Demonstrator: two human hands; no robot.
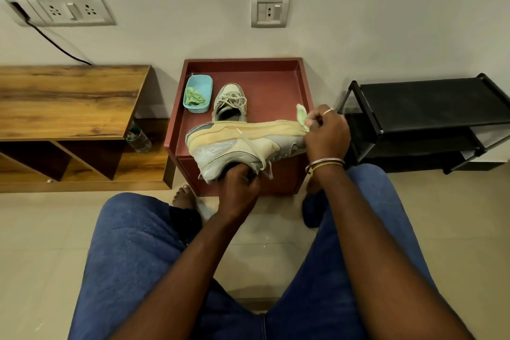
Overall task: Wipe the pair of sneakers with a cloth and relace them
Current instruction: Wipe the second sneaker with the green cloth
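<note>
One sneaker (248, 143) is held on its side above the front edge of the red counter (276, 85), with its sole turned toward the wall. The left grip (238, 188) is curled into the shoe's opening from below, and a loose lace (265, 165) is seen hanging beside it. The right grip (327, 135) is closed on a pale green cloth (302, 116), which is pressed against the right-hand end of the held shoe.

The second sneaker (230, 103) is left standing upright on the counter, laces still in, just behind the held one and partly hidden by it. Just beside it, to the left, a blue tub (190, 83) is set on the counter with a crumpled green rag (194, 96) inside.

The counter is flanked by a wooden shelf unit (69, 99) on the left, with a plastic bottle (138, 138) lodged between the two, and by a black rack (427, 99) on the right. Two socket plates (69, 9) (270, 10) are mounted on the wall, and a black cable (55, 44) is run down from the left one. A bare foot (183, 196) is planted on the floor at the counter's base.
</note>
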